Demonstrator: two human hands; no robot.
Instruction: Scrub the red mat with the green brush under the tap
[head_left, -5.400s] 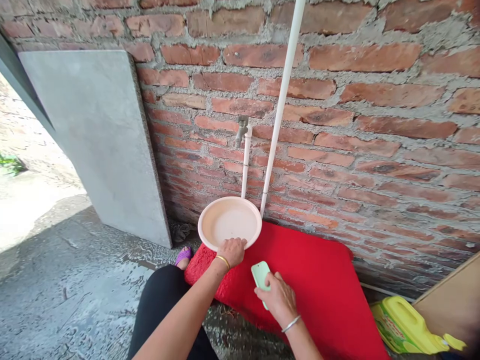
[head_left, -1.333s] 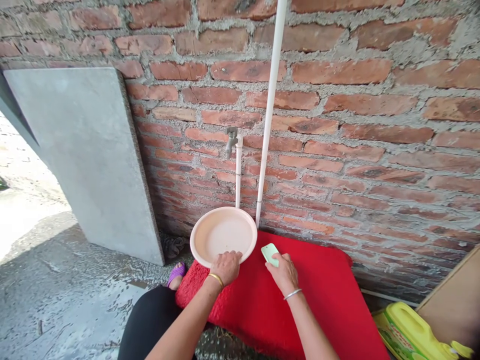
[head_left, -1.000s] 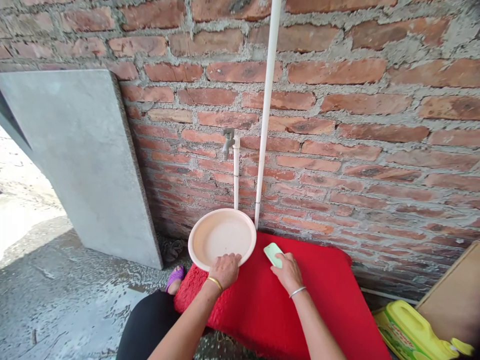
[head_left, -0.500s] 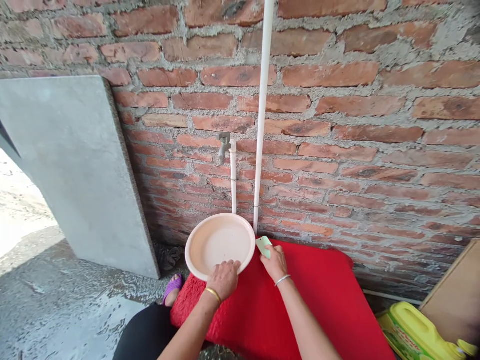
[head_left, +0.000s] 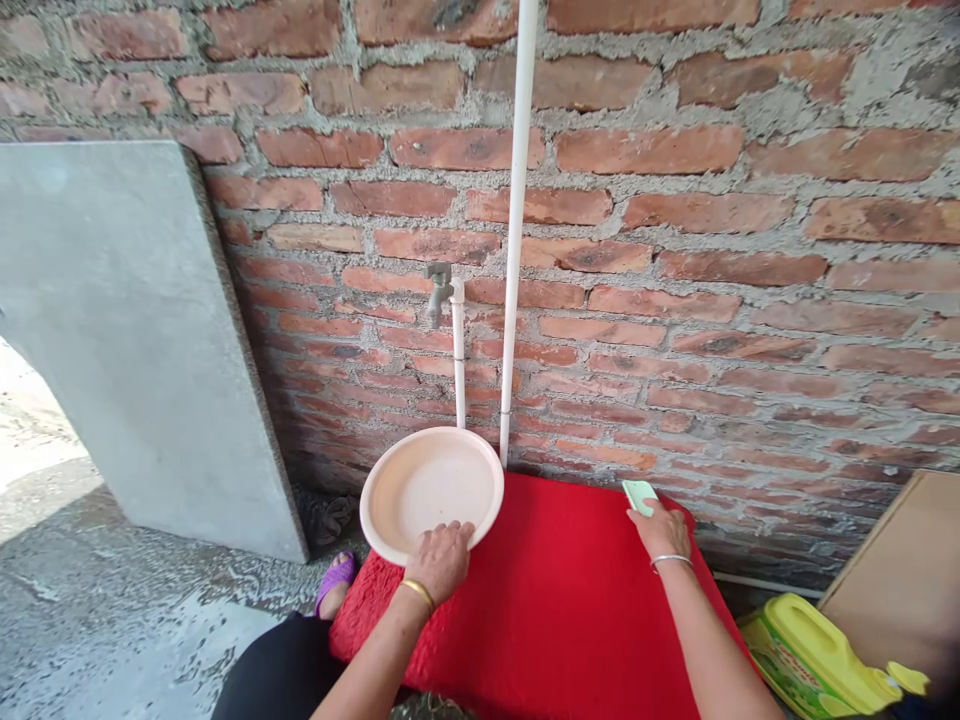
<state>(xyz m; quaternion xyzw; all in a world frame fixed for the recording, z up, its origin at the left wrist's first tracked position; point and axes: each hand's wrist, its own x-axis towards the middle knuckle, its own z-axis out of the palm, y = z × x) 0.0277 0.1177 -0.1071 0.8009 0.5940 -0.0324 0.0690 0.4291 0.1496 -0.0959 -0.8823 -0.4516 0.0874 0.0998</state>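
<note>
A pale pink plastic basin stands at the left end of a red cloth, tilted toward me. My left hand, with a gold bracelet on its wrist, grips the near rim, the fingers over the inside edge. Over the cloth's far right corner, my right hand is closed around a flat, pale green oblong thing with rounded corners. Its underside is hidden, and I cannot tell its kind. That wrist bears a silver bangle.
A tap on a white pipe sticks out from the brick wall, above the basin. One tall white pipe runs beside it. On the left leans a grey slab over wet floor. A yellow jug and brown board are at right.
My right hand has moved right across the red cloth, away from the basin, carrying the pale green oblong thing. My left hand keeps its grip on the basin. The view has shifted slightly.
</note>
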